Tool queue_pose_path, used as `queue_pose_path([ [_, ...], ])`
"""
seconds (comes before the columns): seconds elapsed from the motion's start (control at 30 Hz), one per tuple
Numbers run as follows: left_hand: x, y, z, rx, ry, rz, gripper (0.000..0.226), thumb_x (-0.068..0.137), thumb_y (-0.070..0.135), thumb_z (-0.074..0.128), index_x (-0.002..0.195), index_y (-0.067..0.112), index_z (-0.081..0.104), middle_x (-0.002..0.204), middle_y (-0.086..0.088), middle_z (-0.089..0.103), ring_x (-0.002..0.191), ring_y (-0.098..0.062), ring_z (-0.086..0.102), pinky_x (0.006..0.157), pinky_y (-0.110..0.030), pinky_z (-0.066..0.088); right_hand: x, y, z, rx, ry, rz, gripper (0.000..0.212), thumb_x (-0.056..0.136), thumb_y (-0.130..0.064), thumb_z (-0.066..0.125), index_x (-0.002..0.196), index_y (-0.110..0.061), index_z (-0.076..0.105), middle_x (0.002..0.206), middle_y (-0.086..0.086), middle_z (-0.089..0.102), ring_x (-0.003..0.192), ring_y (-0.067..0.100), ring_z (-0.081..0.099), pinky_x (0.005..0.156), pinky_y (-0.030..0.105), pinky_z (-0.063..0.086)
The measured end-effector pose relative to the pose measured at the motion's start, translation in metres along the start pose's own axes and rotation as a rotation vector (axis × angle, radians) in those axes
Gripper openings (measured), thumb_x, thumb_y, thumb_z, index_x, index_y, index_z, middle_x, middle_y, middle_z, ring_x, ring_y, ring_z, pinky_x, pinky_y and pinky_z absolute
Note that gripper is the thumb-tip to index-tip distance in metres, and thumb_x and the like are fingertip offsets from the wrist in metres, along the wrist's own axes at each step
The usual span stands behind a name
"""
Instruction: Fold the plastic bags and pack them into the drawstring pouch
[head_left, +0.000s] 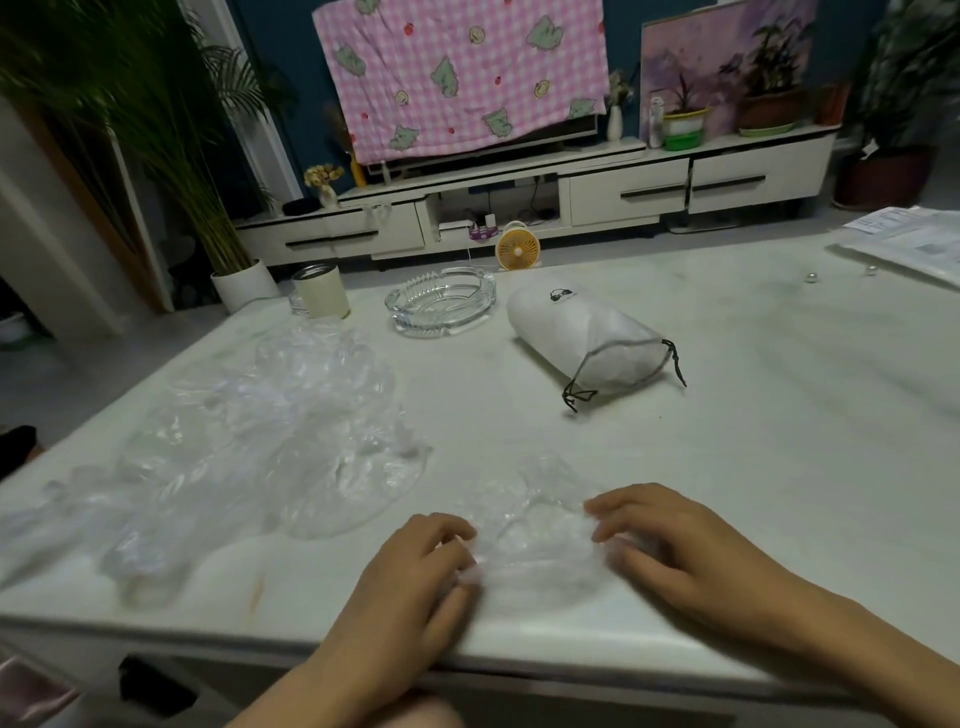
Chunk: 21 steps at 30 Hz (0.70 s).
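A clear plastic bag (535, 540) lies crumpled on the white table (753, 441) near its front edge, between my two hands. My left hand (415, 577) pinches the bag's left side with curled fingers. My right hand (675, 545) holds the right side, fingers bent over the plastic. A loose heap of more clear plastic bags (270, 441) spreads over the left part of the table. The white drawstring pouch (582, 338) lies on its side beyond my hands, bulging, its mouth and dark cords facing right and toward me.
A glass ashtray (441, 301) and a cream cup (319, 291) stand at the table's far left. Papers (904, 244) lie at the far right corner, with two small beads (810, 278) close by. A TV cabinet (623, 192) stands behind the table.
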<state>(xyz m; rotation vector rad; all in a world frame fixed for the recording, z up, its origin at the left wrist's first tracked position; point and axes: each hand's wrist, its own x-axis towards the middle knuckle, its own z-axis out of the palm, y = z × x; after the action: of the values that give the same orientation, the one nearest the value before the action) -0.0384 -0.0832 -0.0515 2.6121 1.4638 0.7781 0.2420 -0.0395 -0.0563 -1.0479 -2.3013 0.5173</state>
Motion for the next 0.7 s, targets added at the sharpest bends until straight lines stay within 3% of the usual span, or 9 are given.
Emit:
queue_pose_path([
  [0.07, -0.001, -0.002, 0.003, 0.011, 0.012, 0.037, 0.008, 0.089, 0.033, 0.046, 0.094, 0.029, 0.051, 0.105, 0.02, 0.051, 0.093, 0.001, 0.05, 0.079, -0.014, 0.039, 0.002, 0.001, -0.001, -0.048, -0.012, -0.003, 0.044, 0.081, -0.056, 0.045, 0.108, -0.028, 0.065, 0.116, -0.027, 0.056, 0.109, -0.005, 0.048, 0.096, 0.011, 0.031],
  [0.13, 0.002, -0.001, 0.004, -0.042, 0.046, -0.021, 0.013, 0.091, 0.042, 0.041, 0.089, 0.033, 0.049, 0.092, 0.023, 0.05, 0.082, 0.005, 0.047, 0.072, -0.011, 0.037, 0.012, 0.001, -0.002, -0.013, 0.006, 0.018, 0.045, 0.08, -0.058, 0.044, 0.1, -0.026, 0.068, 0.104, -0.018, 0.063, 0.097, 0.0, 0.052, 0.089, 0.017, 0.037],
  [0.27, 0.023, 0.007, 0.008, -0.221, 0.137, -0.318, 0.048, 0.086, 0.062, 0.035, 0.065, 0.02, 0.048, 0.066, 0.008, 0.051, 0.061, -0.007, 0.045, 0.058, -0.019, 0.033, 0.036, -0.002, -0.001, 0.143, 0.053, 0.199, 0.035, 0.093, -0.037, 0.052, 0.069, -0.013, 0.059, 0.07, 0.0, 0.058, 0.064, 0.006, 0.048, 0.066, 0.024, 0.037],
  [0.33, 0.036, 0.009, 0.009, -0.294, 0.17, -0.494, 0.056, 0.092, 0.056, 0.04, 0.066, 0.009, 0.053, 0.059, 0.001, 0.052, 0.058, -0.01, 0.048, 0.056, -0.021, 0.033, 0.047, -0.004, 0.003, 0.09, 0.105, 0.313, 0.041, 0.096, -0.037, 0.048, 0.062, -0.013, 0.048, 0.058, 0.0, 0.049, 0.058, 0.013, 0.043, 0.059, 0.032, 0.033],
  [0.43, 0.052, 0.006, 0.015, -0.112, 0.15, -0.67, 0.048, 0.098, 0.041, 0.037, 0.068, 0.005, 0.049, 0.062, -0.005, 0.055, 0.065, -0.021, 0.054, 0.056, -0.028, 0.033, 0.058, -0.009, 0.011, -0.076, 0.189, 0.46, 0.047, 0.097, -0.044, 0.04, 0.059, -0.016, 0.036, 0.056, -0.002, 0.044, 0.061, 0.021, 0.044, 0.052, 0.03, 0.026],
  [0.53, 0.062, 0.005, 0.017, 0.106, 0.065, -0.742, 0.04, 0.099, 0.042, 0.033, 0.075, 0.013, 0.046, 0.072, 0.0, 0.056, 0.075, -0.024, 0.057, 0.059, -0.031, 0.036, 0.064, -0.014, 0.014, -0.349, 0.172, 0.52, 0.045, 0.098, -0.048, 0.033, 0.065, -0.017, 0.035, 0.076, 0.003, 0.058, 0.077, 0.028, 0.053, 0.06, 0.032, 0.029],
  [0.63, 0.064, 0.008, 0.015, 0.387, -0.067, -0.726, 0.041, 0.099, 0.049, 0.028, 0.106, 0.014, 0.046, 0.096, -0.002, 0.062, 0.086, -0.024, 0.062, 0.059, -0.029, 0.037, 0.061, -0.013, 0.011, -0.575, 0.151, 0.537, 0.037, 0.099, -0.048, 0.03, 0.084, -0.016, 0.04, 0.094, 0.004, 0.064, 0.09, 0.027, 0.061, 0.062, 0.031, 0.028],
  [0.7, 0.062, 0.009, 0.013, 0.56, -0.13, -0.711, 0.05, 0.098, 0.055, 0.021, 0.122, 0.015, 0.04, 0.11, -0.003, 0.056, 0.091, -0.023, 0.061, 0.051, -0.026, 0.03, 0.057, -0.007, 0.009, -0.688, 0.166, 0.522, 0.034, 0.099, -0.045, 0.035, 0.092, -0.014, 0.046, 0.089, 0.005, 0.065, 0.084, 0.027, 0.063, 0.059, 0.031, 0.026],
])
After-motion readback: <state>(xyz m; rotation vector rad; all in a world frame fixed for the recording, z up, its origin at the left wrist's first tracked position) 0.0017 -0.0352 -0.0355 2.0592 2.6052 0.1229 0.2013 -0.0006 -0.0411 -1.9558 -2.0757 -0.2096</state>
